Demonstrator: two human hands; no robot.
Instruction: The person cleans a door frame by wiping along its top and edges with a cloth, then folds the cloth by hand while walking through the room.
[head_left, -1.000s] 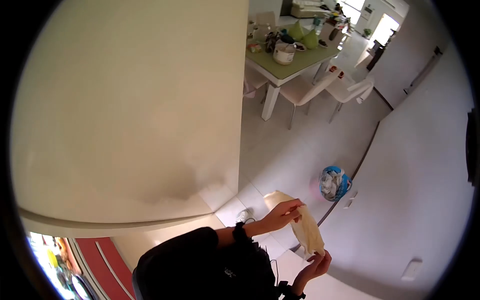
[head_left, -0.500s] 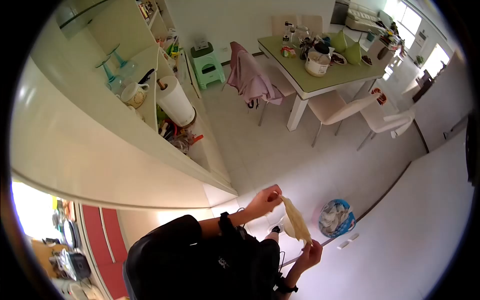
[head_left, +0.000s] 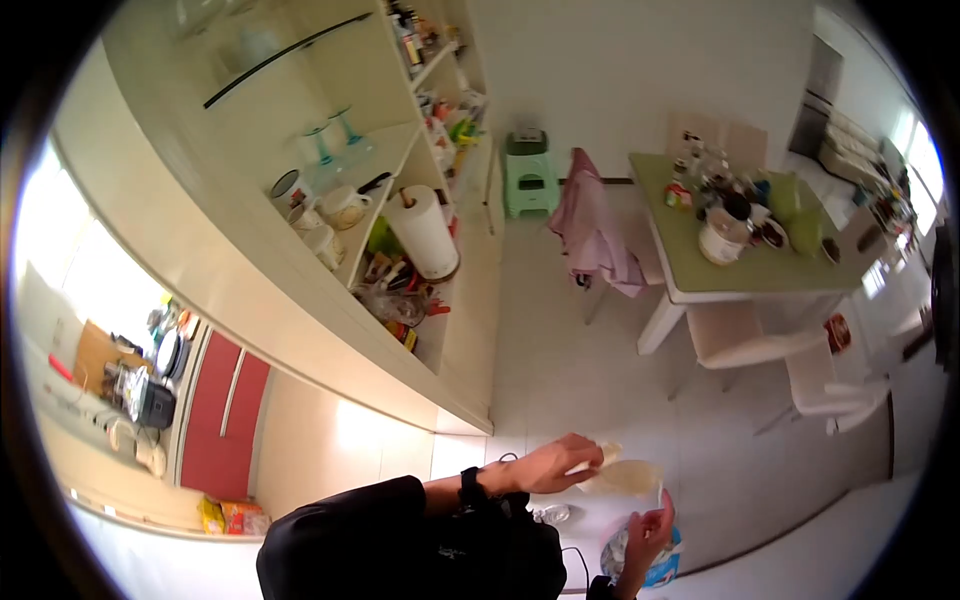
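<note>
Item: one pale sheet [head_left: 628, 478], thin and limp, hung between your two hands above the floor.
Left hand [head_left: 562, 464]: palm down, fingers bent and narrow, pinching the sheet's left end; forearm reaching across from the left, dark band at the wrist.
Right hand [head_left: 649, 532]: lower, raised from the bottom edge, fingers narrow on the sheet's right end; exact fingertip contact blurred.
Bin [head_left: 662, 571]: blue, on the floor behind your right hand, crumpled whitish material inside.
White tub [head_left: 722, 243]: on the green-topped table [head_left: 735, 275], dark object at its top; contents cannot be told.
Patterned cup [head_left: 343, 207]: on the cabinet shelf [head_left: 385, 165], upright, interior unclear.
Paper roll [head_left: 425, 235]: near the cup, below that shelf.
</note>
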